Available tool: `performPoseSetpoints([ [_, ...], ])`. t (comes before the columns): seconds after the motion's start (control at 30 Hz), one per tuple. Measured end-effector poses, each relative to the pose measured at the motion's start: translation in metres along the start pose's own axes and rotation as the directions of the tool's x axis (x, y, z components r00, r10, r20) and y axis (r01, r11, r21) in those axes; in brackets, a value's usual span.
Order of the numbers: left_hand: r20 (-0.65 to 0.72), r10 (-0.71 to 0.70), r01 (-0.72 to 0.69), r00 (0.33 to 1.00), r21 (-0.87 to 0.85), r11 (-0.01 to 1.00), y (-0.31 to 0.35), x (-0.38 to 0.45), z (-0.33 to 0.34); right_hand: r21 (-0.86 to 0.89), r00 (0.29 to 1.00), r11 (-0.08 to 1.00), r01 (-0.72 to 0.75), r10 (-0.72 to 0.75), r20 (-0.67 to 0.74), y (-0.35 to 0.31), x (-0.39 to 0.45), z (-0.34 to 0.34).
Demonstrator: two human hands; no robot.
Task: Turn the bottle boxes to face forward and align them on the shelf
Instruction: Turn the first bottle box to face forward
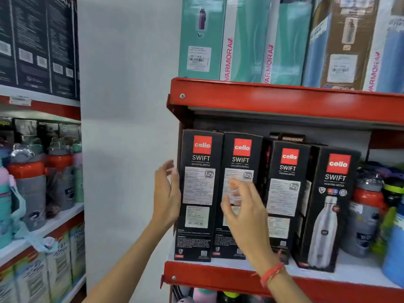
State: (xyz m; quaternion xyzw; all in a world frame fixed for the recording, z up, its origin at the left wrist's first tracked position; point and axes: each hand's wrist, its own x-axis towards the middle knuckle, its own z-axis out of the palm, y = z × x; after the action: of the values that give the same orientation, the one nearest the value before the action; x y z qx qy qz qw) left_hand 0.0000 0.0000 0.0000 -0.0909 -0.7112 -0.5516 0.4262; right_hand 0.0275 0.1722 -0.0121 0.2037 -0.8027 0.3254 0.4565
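Observation:
Several tall black bottle boxes stand upright on the red-edged shelf [218, 277]. The leftmost box [200, 193], the second box [239, 158] and the third box [284, 193] show a side with white labels. The rightmost box [328, 206] shows a picture of a steel bottle. My left hand [167, 193] is open, its palm beside the left edge of the leftmost box. My right hand [244, 211] is open with spread, curled fingers in front of the second box, hiding its lower labels. It is blurred, and I cannot tell whether either hand touches a box.
Loose bottles [367, 213] stand right of the boxes on the same shelf. Teal, brown and blue boxes [244, 40] fill the shelf above. A white wall [126, 106] lies to the left, beyond it another rack with bottles [30, 178].

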Motion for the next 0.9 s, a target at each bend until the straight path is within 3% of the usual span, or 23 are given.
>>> performPoseSetpoints([
  [0.1, 0.184, -0.237, 0.254, 0.954, -0.073, 0.965, -0.016, 0.002, -0.001, -0.018, 0.988, 0.993, -0.117, 0.118, 0.097, -0.003, -0.011, 0.022],
  [0.17, 0.31, -0.29, 0.321, 0.906, -0.052, 0.946, -0.03, 0.004, -0.001, -0.018, 0.97, 0.983, -0.183, 0.183, 0.162, -0.009, -0.019, 0.035],
  [0.27, 0.426, -0.313, 0.375, 0.849, -0.066, 0.925, -0.038, 0.009, -0.003, -0.059, 0.962, 0.973, -0.222, 0.229, 0.148, -0.017, -0.019, 0.046],
  [0.47, 0.433, -0.271, 0.367, 0.86, -0.155, 0.917, -0.033, 0.008, -0.019, -0.132, 0.935, 0.942, -0.308, 0.326, 0.14, -0.04, -0.023, 0.059],
  [0.63, 0.354, -0.27, 0.336, 0.895, -0.136, 0.932, -0.029, 0.008, -0.043, -0.161, 0.938, 0.944, -0.289, 0.313, 0.15, -0.053, -0.014, 0.06],
  [0.7, 0.36, -0.236, 0.295, 0.903, -0.118, 0.948, -0.025, 0.008, -0.054, -0.107, 0.941, 0.956, -0.272, 0.288, 0.18, -0.053, -0.009, 0.057],
  [0.9, 0.444, -0.127, 0.203, 0.887, -0.129, 0.971, -0.014, 0.008, -0.075, 0.179, 0.871, 0.932, -0.316, 0.21, 0.445, -0.031, 0.015, 0.042],
])
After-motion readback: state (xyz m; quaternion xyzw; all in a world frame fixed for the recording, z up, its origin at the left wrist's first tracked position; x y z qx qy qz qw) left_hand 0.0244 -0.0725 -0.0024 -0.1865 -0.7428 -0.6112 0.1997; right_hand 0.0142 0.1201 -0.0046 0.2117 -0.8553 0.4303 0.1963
